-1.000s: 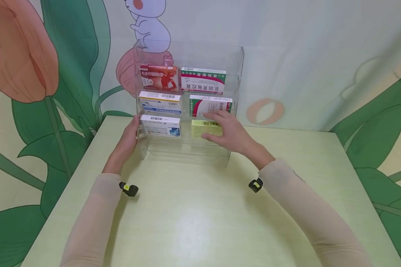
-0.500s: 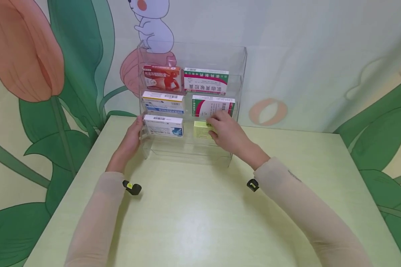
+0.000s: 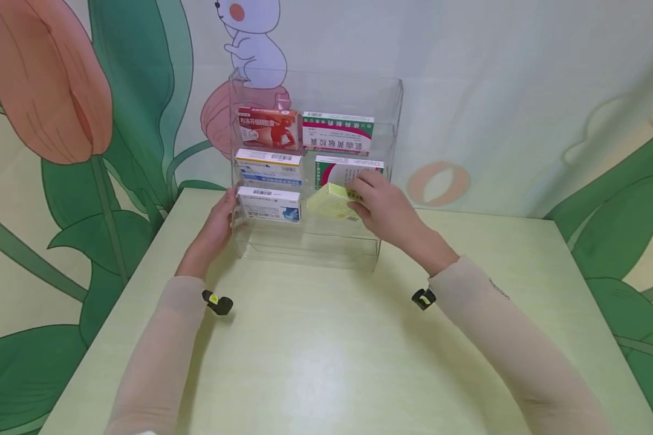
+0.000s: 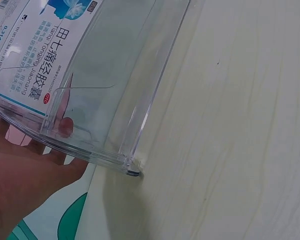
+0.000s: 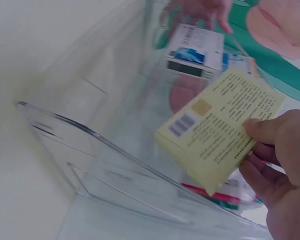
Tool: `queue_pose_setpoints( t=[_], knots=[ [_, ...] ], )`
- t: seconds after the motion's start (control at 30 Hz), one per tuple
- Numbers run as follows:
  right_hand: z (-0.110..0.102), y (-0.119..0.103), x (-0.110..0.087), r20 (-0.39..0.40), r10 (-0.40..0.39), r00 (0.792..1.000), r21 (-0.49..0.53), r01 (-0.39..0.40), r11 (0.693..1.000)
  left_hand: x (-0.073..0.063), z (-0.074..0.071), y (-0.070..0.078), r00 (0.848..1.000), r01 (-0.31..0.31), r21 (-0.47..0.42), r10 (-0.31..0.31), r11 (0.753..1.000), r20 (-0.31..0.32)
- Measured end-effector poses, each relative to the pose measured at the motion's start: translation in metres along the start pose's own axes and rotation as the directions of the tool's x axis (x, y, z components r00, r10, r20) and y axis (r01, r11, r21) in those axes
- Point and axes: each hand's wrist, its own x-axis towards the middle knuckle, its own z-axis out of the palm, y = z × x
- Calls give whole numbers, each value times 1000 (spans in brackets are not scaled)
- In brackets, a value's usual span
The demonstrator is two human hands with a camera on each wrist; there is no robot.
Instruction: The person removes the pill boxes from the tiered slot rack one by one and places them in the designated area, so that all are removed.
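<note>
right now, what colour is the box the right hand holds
The box is pale yellow with dark print, clearest in the right wrist view.

Your right hand (image 3: 389, 208) hides one end of the yellow box (image 3: 332, 202) | its fine print is blurred | your sleeves (image 3: 163, 344) leave the head view's bottom edge | left-wrist view crops the white box (image 4: 40, 70)

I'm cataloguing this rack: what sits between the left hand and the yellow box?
In the head view, the rack's side wall and a white box stand between the left hand and the yellow box.
</note>
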Motion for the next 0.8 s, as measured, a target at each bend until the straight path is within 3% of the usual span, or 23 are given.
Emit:
queue_pose_setpoints(
  t=[0.1, 0.2, 0.27, 0.37, 0.47, 0.6, 0.7, 0.8],
  knots=[
    [-20, 3, -8, -64, 14, 998, 132, -5, 991, 1, 0, -1, 1000, 4, -4, -4, 1000, 4],
    [-39, 11, -19, -133, 53, 990, 276, -15, 961, 1, 0, -1, 1000, 10, -8, -10, 1000, 3],
    [-50, 19, -30, -168, 108, 980, 353, -42, 935, 1, -1, -1, 1000, 9, -7, -9, 1000, 4],
    [-61, 33, -49, -184, 245, 952, 429, -147, 891, 1, -1, 0, 1000, 6, -1, -6, 1000, 2],
    [-61, 52, -70, -144, 408, 902, 535, -276, 799, 1, -1, 1, 1000, 8, 4, -8, 1000, -3],
    [-51, 83, -98, -87, 566, 820, 609, -406, 681, 2, -2, 0, 1000, 17, 8, -18, 1000, 4],
    [-35, 103, -116, -35, 655, 755, 611, -502, 612, 2, -1, -1, 1000, 14, 9, -14, 1000, 14],
    [-14, 120, -131, 24, 700, 714, 618, -561, 551, 1, -1, 0, 1000, 8, 12, -8, 1000, 14]
  ],
)
